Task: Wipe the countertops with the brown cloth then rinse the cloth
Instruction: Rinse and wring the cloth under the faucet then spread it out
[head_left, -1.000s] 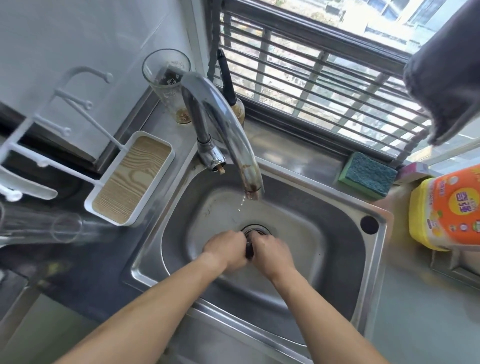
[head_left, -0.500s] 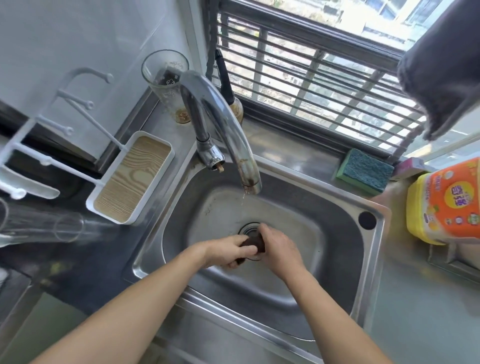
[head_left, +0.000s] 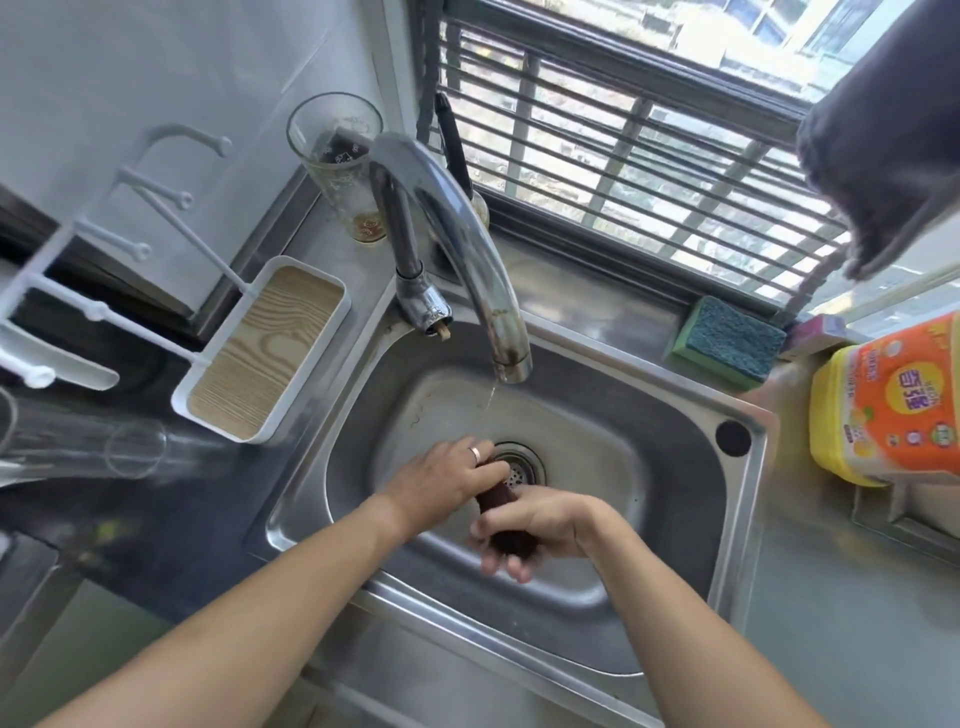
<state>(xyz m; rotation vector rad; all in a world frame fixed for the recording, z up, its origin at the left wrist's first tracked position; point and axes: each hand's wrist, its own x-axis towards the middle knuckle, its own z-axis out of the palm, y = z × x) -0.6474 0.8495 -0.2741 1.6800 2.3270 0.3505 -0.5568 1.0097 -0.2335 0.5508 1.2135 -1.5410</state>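
Right hand: the right hand (head_left: 540, 525) is sitting low in the sink, fingers curling round the near end of the cloth and grasping it.
Cloth: the cloth (head_left: 501, 512) is bunched into a dark brown roll, running between the two hands over the sink floor, just beside the drain.
Left hand: the left hand (head_left: 447, 480) is gripping the far end of the cloth, knuckles facing up, a ring (head_left: 474, 453) showing on one finger.
Sink: the steel sink (head_left: 675, 499) is holding both hands inside its basin; the drain (head_left: 519, 465) is lying just beyond the left hand's fingertips.
Water: a thin stream (head_left: 489, 402) is falling from the spout towards the left hand.
Tap: the tap (head_left: 452, 244) is arching over the basin from the back left corner.
Tray: a white tray (head_left: 267, 353) with a wood-grain floor is sitting left of the sink, on the counter.
Sponge: a green sponge (head_left: 727, 340) is lying behind the sink's right side, against the window ledge.
Bottle: an orange and yellow bottle (head_left: 888, 405) is standing right of the sink.
Glass: a tall glass (head_left: 340, 161) is standing behind the tap, in the corner.
Grey cloth: a grey cloth (head_left: 883, 135) is hanging at the upper right, before the window.
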